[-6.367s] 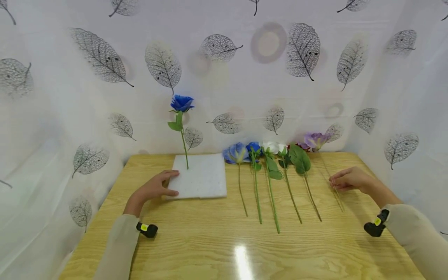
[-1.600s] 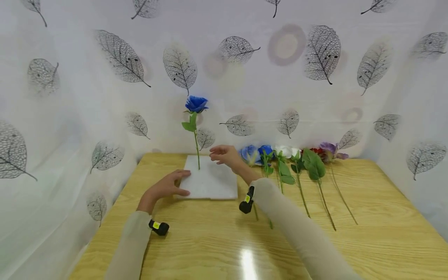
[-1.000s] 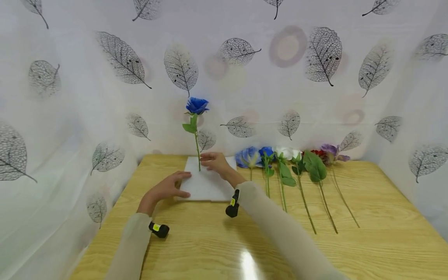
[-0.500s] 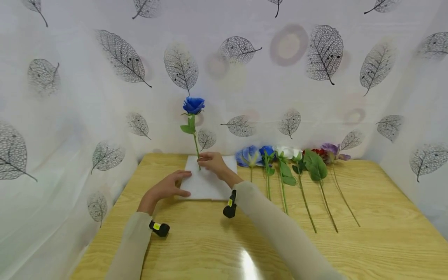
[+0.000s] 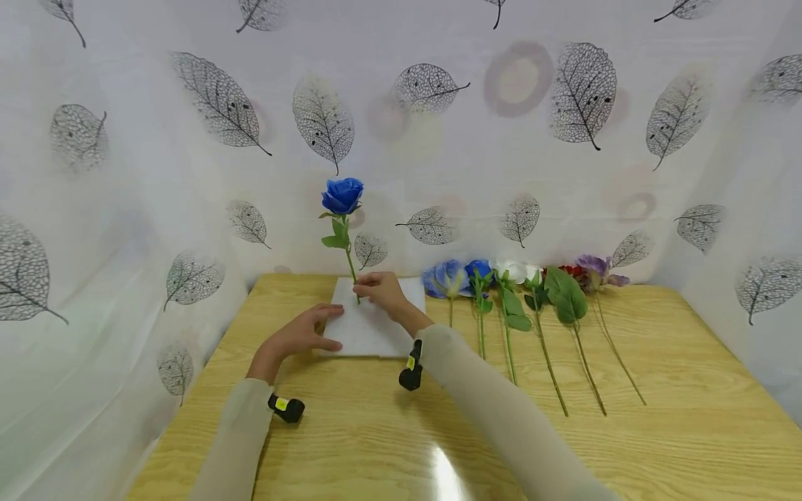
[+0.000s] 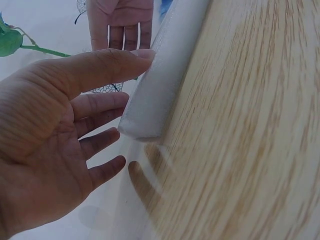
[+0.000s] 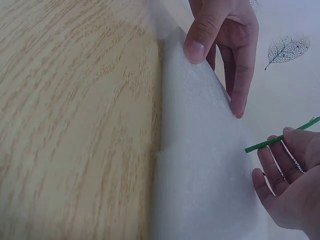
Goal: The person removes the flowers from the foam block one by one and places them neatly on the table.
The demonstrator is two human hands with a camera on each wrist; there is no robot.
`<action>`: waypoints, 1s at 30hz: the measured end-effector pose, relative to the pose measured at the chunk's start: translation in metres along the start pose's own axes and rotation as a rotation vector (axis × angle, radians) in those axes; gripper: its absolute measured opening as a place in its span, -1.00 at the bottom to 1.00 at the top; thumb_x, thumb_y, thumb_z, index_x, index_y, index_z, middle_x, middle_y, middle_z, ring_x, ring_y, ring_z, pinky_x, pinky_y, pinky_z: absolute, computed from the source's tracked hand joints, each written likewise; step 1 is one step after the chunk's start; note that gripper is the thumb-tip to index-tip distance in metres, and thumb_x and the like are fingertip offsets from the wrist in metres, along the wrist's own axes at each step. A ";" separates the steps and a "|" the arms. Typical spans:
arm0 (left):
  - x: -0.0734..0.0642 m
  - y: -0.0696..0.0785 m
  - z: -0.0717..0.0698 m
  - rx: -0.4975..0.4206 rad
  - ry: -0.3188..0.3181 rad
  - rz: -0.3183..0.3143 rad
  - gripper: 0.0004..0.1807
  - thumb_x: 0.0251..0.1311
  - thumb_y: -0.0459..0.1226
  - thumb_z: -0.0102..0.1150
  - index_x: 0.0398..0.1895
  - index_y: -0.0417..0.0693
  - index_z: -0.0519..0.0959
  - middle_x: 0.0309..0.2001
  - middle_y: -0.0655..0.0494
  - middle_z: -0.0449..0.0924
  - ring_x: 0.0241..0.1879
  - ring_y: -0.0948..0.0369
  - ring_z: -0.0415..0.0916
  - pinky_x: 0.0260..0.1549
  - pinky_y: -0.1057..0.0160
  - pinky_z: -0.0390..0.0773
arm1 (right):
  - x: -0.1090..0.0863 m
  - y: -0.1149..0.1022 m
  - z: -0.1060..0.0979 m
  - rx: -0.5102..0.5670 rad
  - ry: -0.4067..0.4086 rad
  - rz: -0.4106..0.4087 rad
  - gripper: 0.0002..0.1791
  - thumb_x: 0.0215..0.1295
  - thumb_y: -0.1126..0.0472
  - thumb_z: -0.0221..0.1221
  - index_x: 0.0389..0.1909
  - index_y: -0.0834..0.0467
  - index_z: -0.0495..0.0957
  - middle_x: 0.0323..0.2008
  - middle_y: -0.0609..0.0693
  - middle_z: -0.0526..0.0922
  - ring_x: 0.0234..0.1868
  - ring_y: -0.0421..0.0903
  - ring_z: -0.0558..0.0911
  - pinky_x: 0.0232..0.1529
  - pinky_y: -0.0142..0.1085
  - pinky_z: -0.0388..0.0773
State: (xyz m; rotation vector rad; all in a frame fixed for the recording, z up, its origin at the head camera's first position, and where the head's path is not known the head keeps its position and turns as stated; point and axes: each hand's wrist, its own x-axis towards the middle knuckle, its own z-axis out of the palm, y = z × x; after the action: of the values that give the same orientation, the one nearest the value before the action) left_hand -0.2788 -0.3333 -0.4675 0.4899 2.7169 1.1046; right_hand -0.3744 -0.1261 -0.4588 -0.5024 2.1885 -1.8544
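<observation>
A blue artificial rose (image 5: 342, 195) stands over the white foam board (image 5: 376, 334), leaning slightly left. My right hand (image 5: 385, 292) pinches its green stem between thumb and fingers, low down near the board. In the right wrist view the stem's bottom end (image 7: 248, 150) shows right at the foam surface. My left hand (image 5: 297, 334) rests at the board's left side, its fingers spread and fairly straight. In the left wrist view the left thumb (image 6: 135, 60) touches the top edge while the fingers lie along the side.
Several artificial flowers lie in a row to the right on the wooden table (image 5: 351, 431): a light blue one (image 5: 447, 278), a blue rose (image 5: 479, 271), white ones (image 5: 509, 270), a red one and a purple one (image 5: 595, 271). A leaf-patterned curtain (image 5: 432, 153) hangs behind.
My right hand let go of the purple flower's stem at the far right, came left across the board and took hold of the standing rose's stem. The rose has turned and tilted left.
</observation>
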 end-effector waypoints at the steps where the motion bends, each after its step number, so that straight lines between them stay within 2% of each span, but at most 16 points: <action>1: 0.000 0.000 0.000 0.002 0.001 0.000 -0.11 0.15 -0.14 0.50 0.48 -0.29 0.32 0.52 -0.28 0.22 0.53 -0.26 0.08 0.49 -0.29 0.11 | 0.000 0.000 0.000 -0.001 0.002 -0.002 -0.73 0.37 0.31 0.28 0.02 0.36 0.68 -0.04 0.24 0.77 -0.24 -0.16 0.76 -0.32 -0.45 0.52; 4: 0.000 -0.001 -0.001 0.002 0.002 -0.001 -0.12 0.14 -0.14 0.50 0.48 -0.29 0.33 0.52 -0.28 0.22 0.53 -0.26 0.09 0.49 -0.29 0.11 | 0.002 0.002 0.001 -0.001 0.008 -0.012 -0.75 0.37 0.31 0.28 -0.01 0.35 0.69 -0.07 0.23 0.78 -0.30 -0.23 0.73 -0.33 -0.45 0.52; 8: 0.000 -0.001 -0.001 0.000 0.004 -0.008 -0.11 0.14 -0.14 0.50 0.48 -0.28 0.33 0.52 -0.28 0.21 0.52 -0.26 0.09 0.49 -0.29 0.12 | 0.006 0.008 0.000 0.017 -0.006 -0.062 -0.80 0.36 0.24 0.31 -0.10 0.27 0.74 -0.20 0.14 0.82 -0.32 -0.17 0.75 -0.34 -0.38 0.56; 11: 0.000 0.000 0.000 -0.002 0.004 -0.014 -0.11 0.14 -0.14 0.50 0.48 -0.27 0.33 0.52 -0.28 0.20 0.53 -0.26 0.08 0.49 -0.29 0.10 | 0.006 0.009 0.000 0.015 0.000 -0.076 -0.81 0.34 0.23 0.33 -0.13 0.26 0.75 -0.24 0.13 0.82 -0.24 -0.05 0.79 -0.34 -0.35 0.57; 13: 0.000 0.000 0.000 -0.006 0.003 -0.019 -0.11 0.14 -0.14 0.50 0.49 -0.26 0.33 0.52 -0.28 0.19 0.53 -0.26 0.07 0.50 -0.29 0.09 | 0.006 0.009 0.002 0.005 0.016 -0.083 -0.79 0.34 0.23 0.33 -0.12 0.29 0.74 -0.23 0.18 0.81 -0.23 0.00 0.79 -0.35 -0.35 0.57; 14: 0.000 0.000 0.000 -0.006 0.002 -0.019 -0.11 0.14 -0.14 0.51 0.49 -0.26 0.33 0.53 -0.28 0.19 0.54 -0.26 0.06 0.50 -0.29 0.08 | 0.004 0.005 0.003 -0.006 0.032 -0.060 -0.78 0.35 0.30 0.30 -0.09 0.36 0.71 -0.18 0.25 0.79 -0.19 0.07 0.79 -0.31 -0.32 0.60; 17: 0.001 0.001 0.001 -0.001 0.003 -0.016 -0.11 0.13 -0.14 0.51 0.48 -0.27 0.33 0.53 -0.29 0.19 0.54 -0.26 0.06 0.50 -0.29 0.09 | 0.004 0.006 0.004 -0.024 0.048 -0.068 -0.77 0.36 0.32 0.29 -0.06 0.38 0.70 -0.13 0.32 0.76 -0.12 0.17 0.77 -0.23 -0.24 0.68; 21: 0.001 0.002 0.001 0.005 0.005 -0.004 -0.11 0.13 -0.14 0.51 0.48 -0.28 0.34 0.52 -0.29 0.20 0.53 -0.26 0.08 0.49 -0.29 0.10 | 0.004 0.008 0.003 -0.018 0.043 -0.107 -0.80 0.35 0.31 0.30 -0.10 0.34 0.73 -0.21 0.21 0.78 -0.22 0.04 0.79 -0.21 -0.25 0.70; 25: 0.001 0.002 0.001 0.005 0.005 -0.006 -0.11 0.13 -0.15 0.51 0.48 -0.28 0.33 0.52 -0.30 0.18 0.53 -0.27 0.07 0.49 -0.28 0.11 | 0.003 0.008 0.001 -0.009 0.041 -0.149 -0.85 0.32 0.31 0.31 -0.17 0.29 0.76 -0.30 0.09 0.79 -0.34 -0.12 0.76 -0.29 -0.34 0.67; 30: 0.001 0.002 0.001 0.002 0.002 -0.020 -0.11 0.12 -0.16 0.51 0.48 -0.26 0.33 0.53 -0.31 0.16 0.53 -0.27 0.07 0.49 -0.28 0.11 | 0.005 0.008 0.004 -0.031 0.072 -0.128 -0.82 0.32 0.33 0.31 -0.12 0.33 0.74 -0.19 0.21 0.79 -0.30 -0.10 0.76 -0.27 -0.38 0.66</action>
State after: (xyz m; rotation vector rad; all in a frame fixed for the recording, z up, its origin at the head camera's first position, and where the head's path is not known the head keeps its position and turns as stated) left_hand -0.2794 -0.3309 -0.4668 0.4605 2.7187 1.0978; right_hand -0.3782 -0.1304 -0.4674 -0.6039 2.2849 -1.9333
